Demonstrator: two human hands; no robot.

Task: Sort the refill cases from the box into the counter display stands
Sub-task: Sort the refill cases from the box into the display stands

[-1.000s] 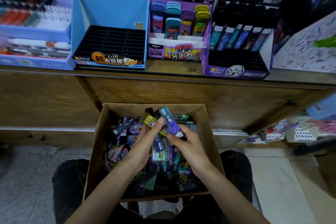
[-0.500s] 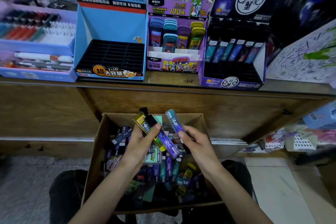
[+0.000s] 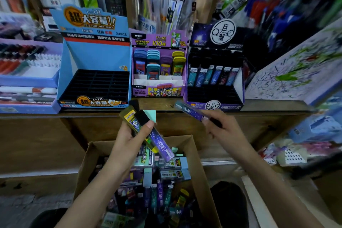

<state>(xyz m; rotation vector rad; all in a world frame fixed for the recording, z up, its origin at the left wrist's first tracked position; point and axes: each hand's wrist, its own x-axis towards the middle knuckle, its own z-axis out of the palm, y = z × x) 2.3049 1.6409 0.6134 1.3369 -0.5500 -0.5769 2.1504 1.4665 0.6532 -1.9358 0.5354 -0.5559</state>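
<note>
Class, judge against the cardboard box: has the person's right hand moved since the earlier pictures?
Yes. The right hand has risen out of the cardboard box, forward toward the dark constellation stand, gripping one case.

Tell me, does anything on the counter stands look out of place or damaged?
Nothing looks damaged or spilled. Only the blue stand has an empty tray, while the purple stand and the dark stand hold upright cases.

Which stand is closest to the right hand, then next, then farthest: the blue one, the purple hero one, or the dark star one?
From the right hand, which holds a purple case, in the head view:
1. The dark star stand, just above it, on the counter's right.
2. The purple hero stand, in the middle.
3. The blue stand, far left.
</note>
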